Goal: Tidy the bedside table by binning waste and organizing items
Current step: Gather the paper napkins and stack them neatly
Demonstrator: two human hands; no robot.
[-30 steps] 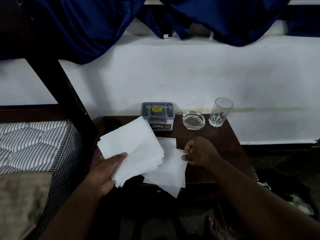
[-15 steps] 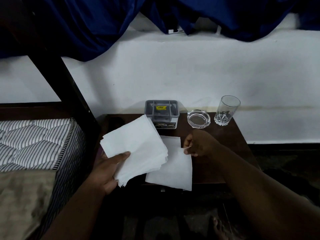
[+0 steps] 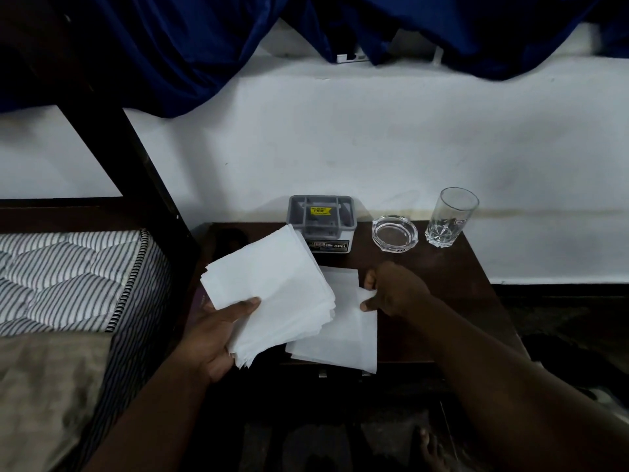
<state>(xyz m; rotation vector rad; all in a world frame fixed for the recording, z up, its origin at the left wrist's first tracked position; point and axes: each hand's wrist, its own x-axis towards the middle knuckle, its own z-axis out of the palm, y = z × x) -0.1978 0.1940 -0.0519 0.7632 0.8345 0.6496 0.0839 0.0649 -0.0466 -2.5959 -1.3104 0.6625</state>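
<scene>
Napkin stack, where's it at on your feed? (guest)

Watching from my remote seat: it's in the left hand. The thumb is clamped down on top and the other fingers are hidden underneath. It's held tilted above the left front part of the bedside table, not lying on it. The sheets fan out a bit along the lower edge. (me)

And the other hand? (guest)

My view has the right hand down at the tabletop, thumb and forefinger pinching the right edge of the loose napkins. Those lie flat on the wood and hang over the front edge. Their left side is covered by the held stack. (me)

Anything else on there? (guest)

Yeah, three things along the back by the white wall. There's a grey box with a yellow sticker and a clear ashtray just right of it. Then an upright drinking glass, near the ashtray but apart from it. A striped mattress sits left of the table and a blue curtain hangs above. (me)
</scene>
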